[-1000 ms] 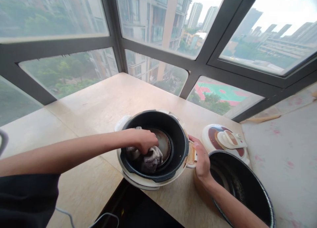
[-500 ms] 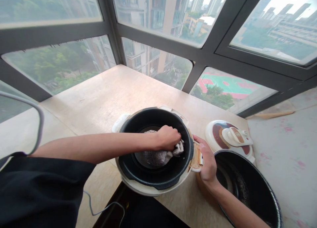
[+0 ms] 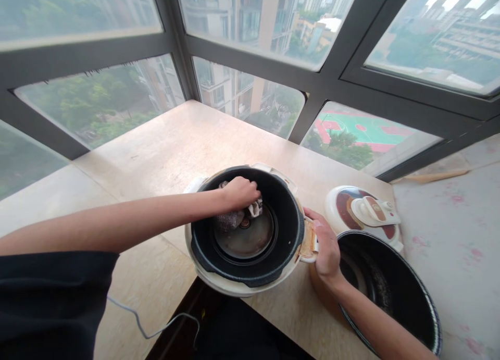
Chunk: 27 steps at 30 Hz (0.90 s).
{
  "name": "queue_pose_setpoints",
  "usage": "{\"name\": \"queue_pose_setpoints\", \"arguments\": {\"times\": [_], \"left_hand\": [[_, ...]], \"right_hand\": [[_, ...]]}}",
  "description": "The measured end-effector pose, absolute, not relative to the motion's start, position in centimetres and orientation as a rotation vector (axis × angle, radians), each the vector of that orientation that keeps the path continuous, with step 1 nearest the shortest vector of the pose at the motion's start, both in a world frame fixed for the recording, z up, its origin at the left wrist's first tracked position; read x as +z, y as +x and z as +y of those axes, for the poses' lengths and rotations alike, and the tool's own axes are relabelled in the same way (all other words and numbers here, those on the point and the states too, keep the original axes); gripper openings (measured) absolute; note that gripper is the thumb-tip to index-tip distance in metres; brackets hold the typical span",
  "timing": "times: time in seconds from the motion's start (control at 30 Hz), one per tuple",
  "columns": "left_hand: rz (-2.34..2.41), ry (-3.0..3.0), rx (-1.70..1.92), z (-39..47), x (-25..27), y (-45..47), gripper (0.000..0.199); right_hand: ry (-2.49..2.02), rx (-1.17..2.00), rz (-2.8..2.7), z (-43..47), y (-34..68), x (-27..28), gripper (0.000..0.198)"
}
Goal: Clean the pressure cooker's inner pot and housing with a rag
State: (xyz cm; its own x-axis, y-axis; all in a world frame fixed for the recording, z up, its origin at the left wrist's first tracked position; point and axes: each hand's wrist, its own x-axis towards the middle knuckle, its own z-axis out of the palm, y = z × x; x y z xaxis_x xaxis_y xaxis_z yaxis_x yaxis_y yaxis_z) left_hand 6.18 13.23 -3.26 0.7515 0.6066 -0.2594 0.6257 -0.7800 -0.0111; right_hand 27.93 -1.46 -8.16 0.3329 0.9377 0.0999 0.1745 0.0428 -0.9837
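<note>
A pressure cooker body [image 3: 211, 284] with a cream rim and dark inside stands on the stone sill in front of me. My left hand [image 3: 240, 193] reaches into it, fingers closed on a crumpled grey-brown cloth [image 3: 230, 220] near the upper left of the inner wall. Below the cloth the round metal bottom [image 3: 250, 243] shows, with a small centre piece partly covered. At the cooker's right side, my right hand [image 3: 326, 245] grips the stained side handle [image 3: 308, 240]; some of its fingers are hidden behind the handle.
Right of the cooker stands a black inner pot [image 3: 394, 292]. Behind it lies the cream and brown lid [image 3: 365, 211], by the floral wall [image 3: 449, 235]. Window frames [image 3: 250, 63] border the sill [image 3: 156, 141]. A grey cord [image 3: 144, 331] hangs at the front left.
My left hand has moved the cloth from the right side of the cooker's inside to the upper left, baring the bottom. My right hand stays on the handle.
</note>
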Motion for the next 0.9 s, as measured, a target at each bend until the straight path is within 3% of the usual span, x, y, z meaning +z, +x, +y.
{"name": "queue_pose_setpoints", "arguments": {"times": [0.17, 0.5, 0.9], "left_hand": [[0.913, 2.85, -0.668, 12.8, -1.7, 4.8, 0.026], [0.733, 2.716, -0.717, 11.8, -0.5, 3.7, 0.028], [0.565, 2.387, -0.664, 7.1, -1.2, 7.5, 0.007]], "right_hand": [[-1.411, 0.824, -1.078, -1.4, 27.9, -8.2, 0.043], [-1.394, 0.828, -1.089, -1.2, 27.9, -8.1, 0.044], [-1.326, 0.858, -1.008, -0.9, 27.4, -9.1, 0.044]]}}
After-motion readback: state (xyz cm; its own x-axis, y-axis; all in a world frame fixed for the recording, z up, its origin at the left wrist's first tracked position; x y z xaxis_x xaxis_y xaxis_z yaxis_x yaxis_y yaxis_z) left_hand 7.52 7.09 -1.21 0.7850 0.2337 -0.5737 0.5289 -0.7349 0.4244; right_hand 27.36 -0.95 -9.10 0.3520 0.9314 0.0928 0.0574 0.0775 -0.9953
